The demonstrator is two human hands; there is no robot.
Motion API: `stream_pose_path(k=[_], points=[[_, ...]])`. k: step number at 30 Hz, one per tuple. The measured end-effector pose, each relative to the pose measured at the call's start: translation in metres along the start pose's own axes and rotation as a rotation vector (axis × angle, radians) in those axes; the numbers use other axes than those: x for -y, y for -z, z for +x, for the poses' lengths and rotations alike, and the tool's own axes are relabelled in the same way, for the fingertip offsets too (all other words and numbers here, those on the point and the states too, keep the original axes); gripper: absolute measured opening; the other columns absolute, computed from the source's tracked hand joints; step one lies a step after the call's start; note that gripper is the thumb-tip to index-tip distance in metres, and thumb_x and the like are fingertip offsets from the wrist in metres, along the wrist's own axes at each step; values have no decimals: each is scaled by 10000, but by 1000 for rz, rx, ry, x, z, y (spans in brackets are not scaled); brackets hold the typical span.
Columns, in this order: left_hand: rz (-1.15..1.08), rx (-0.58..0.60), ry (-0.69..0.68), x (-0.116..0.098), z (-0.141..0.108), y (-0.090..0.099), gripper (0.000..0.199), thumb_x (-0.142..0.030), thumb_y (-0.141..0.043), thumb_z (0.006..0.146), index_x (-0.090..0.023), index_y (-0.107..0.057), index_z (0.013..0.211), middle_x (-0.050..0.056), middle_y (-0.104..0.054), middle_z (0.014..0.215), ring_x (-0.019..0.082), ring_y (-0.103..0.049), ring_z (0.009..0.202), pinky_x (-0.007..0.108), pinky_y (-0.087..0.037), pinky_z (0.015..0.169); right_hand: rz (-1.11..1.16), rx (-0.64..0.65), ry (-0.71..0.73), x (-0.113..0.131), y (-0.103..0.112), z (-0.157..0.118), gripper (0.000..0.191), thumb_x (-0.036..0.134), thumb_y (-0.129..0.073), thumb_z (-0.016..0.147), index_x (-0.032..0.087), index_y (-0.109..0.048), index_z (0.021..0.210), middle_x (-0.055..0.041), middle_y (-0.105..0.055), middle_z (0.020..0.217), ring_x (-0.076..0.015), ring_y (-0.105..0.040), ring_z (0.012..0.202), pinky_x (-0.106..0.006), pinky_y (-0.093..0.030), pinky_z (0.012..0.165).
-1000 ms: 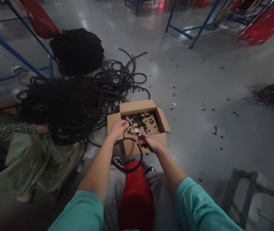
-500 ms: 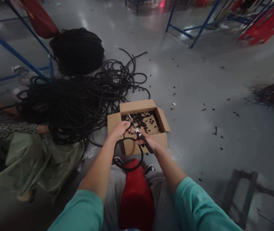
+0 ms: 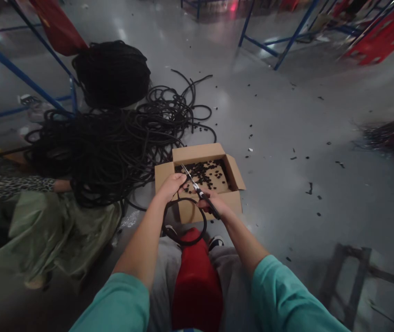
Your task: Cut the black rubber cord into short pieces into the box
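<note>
My left hand (image 3: 173,185) is closed on a black cord (image 3: 205,226), which loops down below my hands and runs off to the left. In my right hand (image 3: 214,203) is a pair of scissors (image 3: 210,206) with black handles, its blades pointing up and left beside my left fingertips. Whether the blades touch the cord I cannot tell. Both hands are over the near side of an open cardboard box (image 3: 197,151). Many short black cut pieces (image 3: 200,174) lie on the bottom of the box.
A large tangle of black cord (image 3: 103,147) lies at left, with a thick coil (image 3: 112,74) behind it. Another person's leopard-print sleeve (image 3: 13,182) reaches toward the tangle. Blue metal frames (image 3: 261,44) stand farther back. Black scraps (image 3: 309,188) dot the floor at right.
The scissors' blades have shifted very slightly up and left by the left fingers. Both hands keep their grips, and the rest looks the same.
</note>
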State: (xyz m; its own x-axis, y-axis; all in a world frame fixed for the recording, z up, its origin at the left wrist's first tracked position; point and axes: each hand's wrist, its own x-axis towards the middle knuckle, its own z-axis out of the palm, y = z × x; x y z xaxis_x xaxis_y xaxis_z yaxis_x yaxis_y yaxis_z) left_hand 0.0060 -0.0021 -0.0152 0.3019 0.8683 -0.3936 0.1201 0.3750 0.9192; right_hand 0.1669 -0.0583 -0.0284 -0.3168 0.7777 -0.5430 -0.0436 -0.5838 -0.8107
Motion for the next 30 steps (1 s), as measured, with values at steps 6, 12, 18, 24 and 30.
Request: stream_pose_path(k=[6, 12, 18, 24, 30], points=[[28, 11, -27, 0, 0, 1, 321, -405, -502, 743, -138, -437, 576, -35, -442, 478, 27, -320, 364, 192, -208, 394, 27, -6, -28, 2, 0, -2, 620, 182, -601, 449, 123, -540, 1063, 114, -395, 388, -47, -323, 310, -183, -218, 339], [23, 28, -23, 0, 0, 3, 359, -462, -512, 720, -136, -444, 584, -34, -435, 483, 24, -312, 365, 194, -200, 393, 13, -13, -21, 0, 0, 0, 592, 177, -605, 458, 132, -556, 1046, 117, -383, 380, -45, -322, 308, -183, -221, 341], [41, 46, -7, 2, 1, 6, 356, -456, -521, 714, -131, -454, 585, -35, -434, 475, 19, -303, 355, 189, -184, 381, -12, 27, -1, -2, 3, 0, 579, 192, -630, 458, 143, -558, 1031, 106, -409, 434, -44, -339, 344, -192, -245, 368], [93, 112, 114, 0, -1, -1, 314, -395, -559, 704, -130, -469, 561, -37, -425, 454, 21, -309, 359, 171, -198, 366, -30, 69, 66, -2, 5, -1, 510, 231, -655, 475, 162, -566, 973, 49, -509, 582, -70, -444, 492, -192, -303, 434], [65, 115, 126, -2, -1, -2, 308, -390, -559, 708, -120, -496, 573, -33, -437, 457, 19, -313, 357, 161, -202, 353, -44, 54, 41, 2, 2, -2, 512, 250, -643, 476, 169, -551, 973, 92, -427, 466, -61, -365, 393, -204, -267, 398]])
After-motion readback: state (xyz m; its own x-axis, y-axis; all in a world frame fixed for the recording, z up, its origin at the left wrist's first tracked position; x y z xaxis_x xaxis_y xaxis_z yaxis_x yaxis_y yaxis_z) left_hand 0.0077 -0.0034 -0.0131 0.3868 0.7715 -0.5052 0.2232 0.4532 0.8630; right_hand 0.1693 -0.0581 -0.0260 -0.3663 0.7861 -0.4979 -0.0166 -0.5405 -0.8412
